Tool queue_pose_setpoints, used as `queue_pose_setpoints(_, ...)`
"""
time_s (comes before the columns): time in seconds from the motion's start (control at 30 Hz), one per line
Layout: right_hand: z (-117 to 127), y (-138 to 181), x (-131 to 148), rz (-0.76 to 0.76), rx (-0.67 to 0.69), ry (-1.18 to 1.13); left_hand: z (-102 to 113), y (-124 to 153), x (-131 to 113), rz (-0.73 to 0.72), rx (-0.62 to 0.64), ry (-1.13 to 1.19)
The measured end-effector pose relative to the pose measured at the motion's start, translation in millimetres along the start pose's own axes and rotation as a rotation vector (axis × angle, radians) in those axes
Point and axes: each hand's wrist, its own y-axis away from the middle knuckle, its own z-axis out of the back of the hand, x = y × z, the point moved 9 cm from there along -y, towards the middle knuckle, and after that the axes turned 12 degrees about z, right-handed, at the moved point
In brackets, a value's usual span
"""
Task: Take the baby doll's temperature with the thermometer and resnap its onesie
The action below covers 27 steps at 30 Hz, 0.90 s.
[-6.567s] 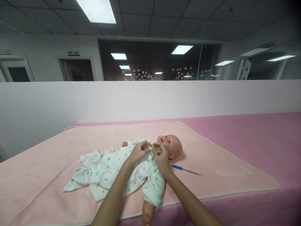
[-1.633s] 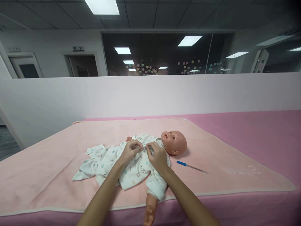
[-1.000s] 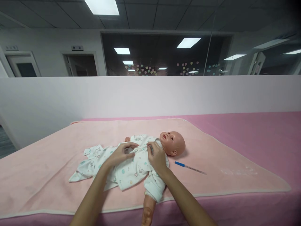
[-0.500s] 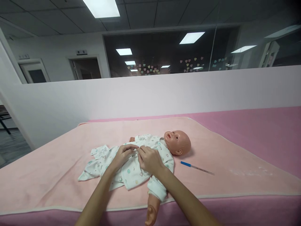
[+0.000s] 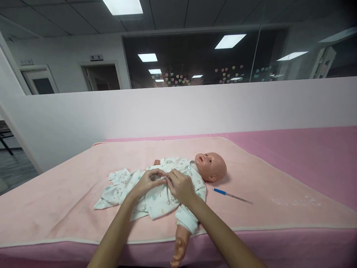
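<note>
A baby doll lies on its back with its head to the right, dressed in a white printed baby outfit. Over the doll's belly, my left hand pinches the front of the outfit, thumb and fingers curved together. My right hand meets it there, its fingertips closed on the same bit of cloth. What exactly lies between the fingertips is hidden. A snap button shows near the doll's neck. The doll's bare near hand sticks out of a rolled cuff toward me.
A thin clear stick with a blue end, which looks like a thermometer, lies right of the doll. Beneath is a peach blanket over a pink mat. A white wall with glass above stands behind.
My left thumb and fingers have come into a rounder pinch against my right fingertips. Both hands stay at the outfit's front. The view has tilted slightly.
</note>
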Motion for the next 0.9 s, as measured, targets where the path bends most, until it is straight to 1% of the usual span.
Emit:
queue_pose_setpoints(0.07, -2, 1, -1, -0.006, 0.004, -0.008, -4, 0, 0, -0.011, 0.040, -0.021)
queue_pose_setpoints(0.13, -2, 1, -2, -0.017, 0.000, -0.010, -4, -1, 2, -0.008, 0.049, -0.024)
queue_pose_setpoints(0.33, 1, 0, -3, -0.040, -0.039, -0.010, 2, -3, 10, 0.044, 0.005, -0.025)
queue_pose_setpoints(0.6, 4, 1, -6, -0.070, -0.069, -0.037, 5, 0, 4, 0.034, -0.021, -0.017)
queue_pose_setpoints(0.77, 4, 1, -6, -0.069, -0.074, -0.061, 7, 1, 5, 0.046, -0.044, -0.045)
queue_pose_setpoints(0.9, 4, 1, -6, -0.067, -0.067, -0.070, 6, 1, 5, 0.046, -0.031, -0.049)
